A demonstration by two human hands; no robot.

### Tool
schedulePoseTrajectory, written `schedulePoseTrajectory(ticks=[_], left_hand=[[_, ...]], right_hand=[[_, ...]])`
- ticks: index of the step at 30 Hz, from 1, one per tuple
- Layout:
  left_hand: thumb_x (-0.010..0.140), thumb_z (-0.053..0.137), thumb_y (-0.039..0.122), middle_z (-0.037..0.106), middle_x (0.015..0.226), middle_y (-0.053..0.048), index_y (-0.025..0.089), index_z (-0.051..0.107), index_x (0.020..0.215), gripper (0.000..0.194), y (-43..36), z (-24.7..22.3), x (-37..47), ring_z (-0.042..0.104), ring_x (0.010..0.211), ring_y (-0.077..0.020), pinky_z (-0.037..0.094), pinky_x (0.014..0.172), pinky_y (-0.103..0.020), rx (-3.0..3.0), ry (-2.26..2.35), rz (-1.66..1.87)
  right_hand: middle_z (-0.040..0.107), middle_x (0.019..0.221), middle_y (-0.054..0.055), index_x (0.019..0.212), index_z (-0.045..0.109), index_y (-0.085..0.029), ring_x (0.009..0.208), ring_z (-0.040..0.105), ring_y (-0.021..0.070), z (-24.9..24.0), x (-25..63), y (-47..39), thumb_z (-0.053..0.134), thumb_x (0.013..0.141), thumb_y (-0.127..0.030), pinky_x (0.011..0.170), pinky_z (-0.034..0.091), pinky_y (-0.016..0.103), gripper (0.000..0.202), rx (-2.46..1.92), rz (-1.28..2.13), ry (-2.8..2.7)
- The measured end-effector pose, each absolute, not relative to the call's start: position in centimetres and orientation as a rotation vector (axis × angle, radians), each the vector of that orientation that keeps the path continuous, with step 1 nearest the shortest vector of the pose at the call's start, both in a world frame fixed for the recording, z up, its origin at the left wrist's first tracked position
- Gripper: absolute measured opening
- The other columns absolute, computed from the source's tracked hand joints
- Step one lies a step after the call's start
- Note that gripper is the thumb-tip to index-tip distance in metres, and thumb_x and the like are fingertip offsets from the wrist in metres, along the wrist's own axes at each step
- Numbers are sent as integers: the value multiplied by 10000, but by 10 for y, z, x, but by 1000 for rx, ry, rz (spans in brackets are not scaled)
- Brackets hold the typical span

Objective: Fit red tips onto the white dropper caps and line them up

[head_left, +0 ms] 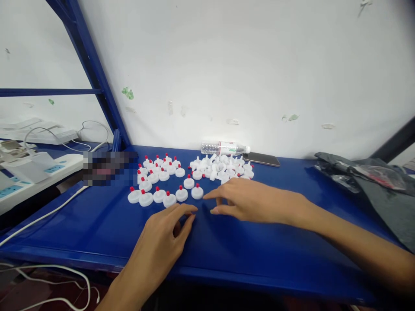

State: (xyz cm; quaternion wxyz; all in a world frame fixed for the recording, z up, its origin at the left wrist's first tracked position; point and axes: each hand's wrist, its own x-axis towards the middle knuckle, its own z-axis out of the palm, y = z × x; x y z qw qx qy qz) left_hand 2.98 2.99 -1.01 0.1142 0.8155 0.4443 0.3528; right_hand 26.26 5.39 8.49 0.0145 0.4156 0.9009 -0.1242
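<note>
My left hand (164, 233) is over the front of the blue table, its thumb and forefinger curved with the tips close but slightly apart. No object shows between them. To its right, my right hand (243, 199) stretches in from the side, thumb and fingers apart and empty. Its forefinger points at a white cap with a red tip (197, 191), close beside it. More white red-tipped caps (145, 198) stand upright in loose groups on the left. Behind my right hand lies a heap of white nozzle caps (223, 166), partly hidden by that hand.
A clear plastic bottle (223, 148) lies by the wall, with a phone (262, 159) to its right. Grey plastic bags (363, 181) cover the table's right end. White power strips (48, 170) and a white cable (48, 211) are at the left, near a blue post.
</note>
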Motion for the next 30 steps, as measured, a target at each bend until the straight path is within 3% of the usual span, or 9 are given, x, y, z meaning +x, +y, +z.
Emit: schedulePoseTrajectory(ticks=[2, 7, 12, 16, 18, 20, 24, 30], left_hand=[[971, 575, 218, 683, 773, 63, 265, 703, 1057, 161, 30, -11, 29, 521, 504, -89, 399, 510, -230, 2395, 1302, 1027], [979, 564, 223, 681, 812, 57, 272, 703, 1043, 161, 30, -11, 29, 547, 551, -94, 413, 554, -236, 2388, 1313, 985], [998, 532, 246, 686, 864, 34, 268, 707, 1050, 183, 28, -9, 29, 553, 575, -104, 424, 583, -250, 2374, 1340, 912], [1000, 531, 276, 689, 877, 30, 269, 702, 1084, 191, 29, -9, 31, 547, 559, -103, 444, 587, -254, 2377, 1341, 901], [994, 551, 322, 699, 928, 30, 282, 674, 1188, 233, 29, -8, 32, 546, 542, -101, 472, 594, -261, 2351, 1370, 866], [981, 581, 407, 702, 1020, 7, 295, 611, 1329, 367, 28, -7, 34, 621, 633, -131, 521, 654, -286, 2349, 1417, 811], [961, 594, 535, 621, 1273, -66, 328, 462, 1507, 598, 26, -6, 35, 704, 965, -251, 565, 813, -398, 2454, 1456, 617], [1002, 526, 526, 558, 1301, -66, 390, 460, 1496, 516, 29, -3, 39, 704, 902, -236, 562, 769, -410, 2568, 1386, 475]], right_hand=[[783, 1055, 79, 1373, 660, -244, 981, 702, 265, 86, 264, 55, 592, 1001, -397, 763, 464, 325, 407, 1359, -319, 2786], [792, 941, 29, 1049, 786, -273, 836, 713, 224, 99, 279, 66, 630, 969, -366, 642, 441, 298, 198, 1678, -118, 2664], [791, 937, 70, 1062, 786, -250, 807, 715, 260, 96, 290, 78, 739, 892, -389, 603, 427, 314, 224, 1826, 138, 2507], [790, 869, 56, 944, 814, -223, 825, 724, 232, 91, 285, 78, 738, 886, -300, 664, 482, 294, 122, 1671, -236, 2617], [794, 884, 37, 1008, 805, -224, 796, 726, 190, 93, 283, 77, 683, 927, -319, 672, 504, 261, 174, 1554, -580, 2703], [795, 878, 28, 1033, 798, -228, 734, 719, 171, 96, 285, 77, 619, 959, -306, 637, 501, 250, 209, 1570, -660, 2728], [788, 840, 61, 896, 824, -227, 729, 709, 233, 95, 292, 85, 665, 882, -212, 583, 448, 295, 161, 1845, -125, 2530], [791, 897, 92, 915, 828, -214, 808, 718, 274, 76, 291, 97, 741, 822, -188, 588, 416, 312, 129, 1897, -27, 2402]])
